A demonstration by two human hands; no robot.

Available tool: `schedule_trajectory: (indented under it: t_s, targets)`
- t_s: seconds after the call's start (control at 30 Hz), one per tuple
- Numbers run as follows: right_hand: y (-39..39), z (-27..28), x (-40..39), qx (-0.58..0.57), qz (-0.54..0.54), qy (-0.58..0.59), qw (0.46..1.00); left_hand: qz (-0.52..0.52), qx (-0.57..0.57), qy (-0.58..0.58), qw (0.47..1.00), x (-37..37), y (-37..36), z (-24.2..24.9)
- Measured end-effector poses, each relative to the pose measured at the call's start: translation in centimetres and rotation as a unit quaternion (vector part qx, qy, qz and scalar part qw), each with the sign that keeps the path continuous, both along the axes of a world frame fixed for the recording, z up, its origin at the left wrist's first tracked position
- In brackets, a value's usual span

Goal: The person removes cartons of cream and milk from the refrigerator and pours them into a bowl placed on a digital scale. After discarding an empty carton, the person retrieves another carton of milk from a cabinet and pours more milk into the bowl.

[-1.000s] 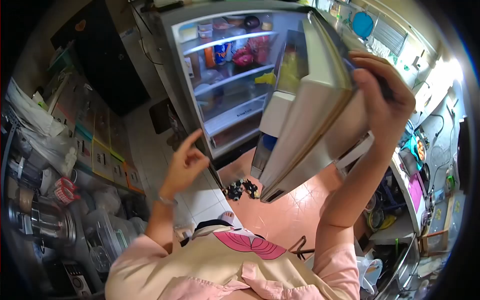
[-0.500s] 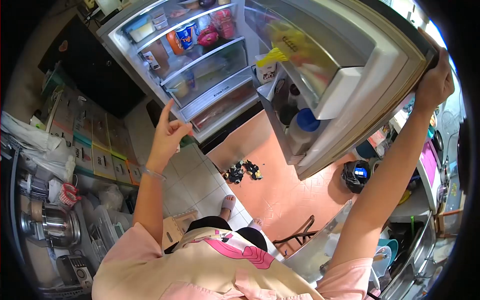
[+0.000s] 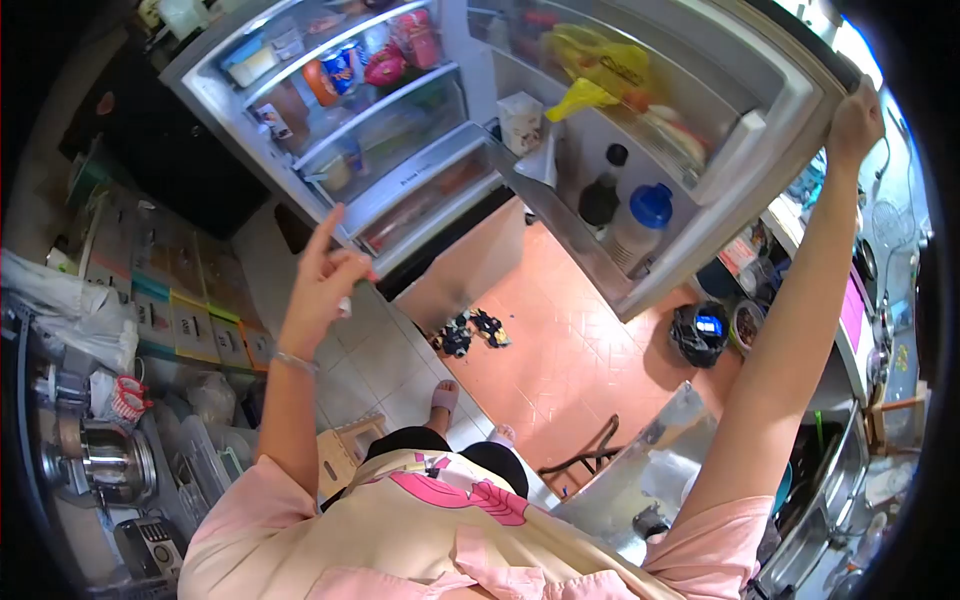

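A fridge with its door open stands in front of me. My right hand is wrapped round the door's outer edge at the upper right. My left hand is raised before the fridge's lower left corner, index finger stretched out and the other fingers curled; a small object at its fingertips is too small to name. Inside are a blue can, pink fruit and a clear drawer. The door racks hold a yellow bag, a dark bottle and a blue-lidded container.
Steel pots and a white plastic bag are on the left rack. A black bag and a dark patterned cloth lie on the floor. A sink is at the lower right.
The fridge door has swung wider, showing more of its racks. My right hand has moved with it, still on the edge. The view has shifted slightly, and my left hand keeps its pose.
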State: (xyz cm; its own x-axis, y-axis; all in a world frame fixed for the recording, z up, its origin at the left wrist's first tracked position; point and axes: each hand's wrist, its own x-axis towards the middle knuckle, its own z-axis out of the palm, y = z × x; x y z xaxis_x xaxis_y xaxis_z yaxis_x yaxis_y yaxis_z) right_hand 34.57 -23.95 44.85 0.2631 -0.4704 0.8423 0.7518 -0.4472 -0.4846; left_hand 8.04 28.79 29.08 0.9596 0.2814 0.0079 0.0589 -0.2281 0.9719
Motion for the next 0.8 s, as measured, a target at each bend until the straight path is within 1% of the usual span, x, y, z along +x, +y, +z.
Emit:
schedule_trajectory:
  t_s: [0.07, 0.1, 0.17, 0.23, 0.27, 0.3, 0.33, 0.37, 0.4, 0.43, 0.47, 0.5, 0.53, 0.57, 0.6, 0.67, 0.7, 0.8]
  targets:
    - [1.3, 0.3, -0.7, 0.006, 0.034, -0.016, 0.999, -0.028, -0.009, 0.023, 0.999, -0.7, 0.0, -1.2]
    - [1.8, 0.1, -1.6, 0.004, 0.044, -0.006, 0.999, -0.021, -0.005, 0.015, 1.000, -1.2, 0.2, -1.2]
    - [3.3, 0.3, -3.6, -0.003, 0.057, -0.007, 0.998, -0.056, 0.007, 0.073, 0.996, -2.1, 0.5, -1.3]
    - [5.1, 0.0, -5.1, -0.025, 0.031, -0.017, 0.999, -0.065, -0.013, 0.069, 0.995, -2.9, 0.3, -1.2]
    - [6.5, -0.1, -6.3, -0.028, 0.036, -0.024, 0.999, -0.077, -0.032, 0.076, 0.994, -3.5, 0.1, -1.4]
    - [8.4, -0.1, -7.8, 0.004, 0.058, -0.013, 0.998, -0.071, -0.036, 0.070, 0.994, -3.9, -0.1, -2.4]
    - [10.5, -0.2, -9.2, 0.034, 0.081, 0.002, 0.996, -0.111, -0.044, 0.052, 0.992, -4.3, -0.5, -3.8]
    - [12.5, -0.3, -10.5, 0.029, 0.086, 0.002, 0.996, -0.151, -0.051, 0.036, 0.987, -4.7, -1.2, -4.8]
    - [14.6, -0.4, -11.9, 0.000, 0.057, -0.013, 0.998, -0.173, 0.064, 0.009, 0.983, -5.2, -2.0, -4.9]
    - [16.8, -0.4, -13.1, -0.028, 0.027, -0.028, 0.999, -0.193, 0.179, -0.017, 0.965, -5.4, -2.9, -5.0]
    - [19.3, -0.4, -14.4, -0.061, -0.010, -0.051, 0.997, -0.193, 0.176, -0.018, 0.965, -5.2, -3.8, -5.4]
    - [21.9, -0.6, -15.6, -0.093, -0.049, -0.073, 0.992, -0.161, 0.262, -0.101, 0.946, -5.0, -4.7, -5.8]
    - [24.3, -0.8, -16.6, -0.145, -0.068, -0.092, 0.983, -0.127, 0.344, -0.184, 0.912, -4.8, -5.2, -6.1]
    - [26.6, -0.8, -17.3, -0.196, -0.088, -0.111, 0.970, -0.132, 0.341, -0.187, 0.912, -4.3, -5.4, -6.0]
    - [28.8, -0.6, -18.0, -0.241, -0.085, -0.131, 0.958, -0.091, 0.355, -0.227, 0.902, -3.5, -5.4, -5.8]
    - [34.5, -0.6, -18.3, -0.253, -0.044, -0.179, 0.950, -0.013, 0.374, -0.305, 0.876, -2.2, -4.4, -5.3]
    - [37.2, -1.2, -18.6, -0.264, -0.032, -0.172, 0.949, -0.025, 0.369, -0.307, 0.877, -1.7, -3.2, -5.7]
    - [43.4, -3.3, -19.6, -0.350, -0.031, -0.111, 0.930, 0.039, 0.300, -0.306, 0.903, 1.7, 1.1, -8.5]
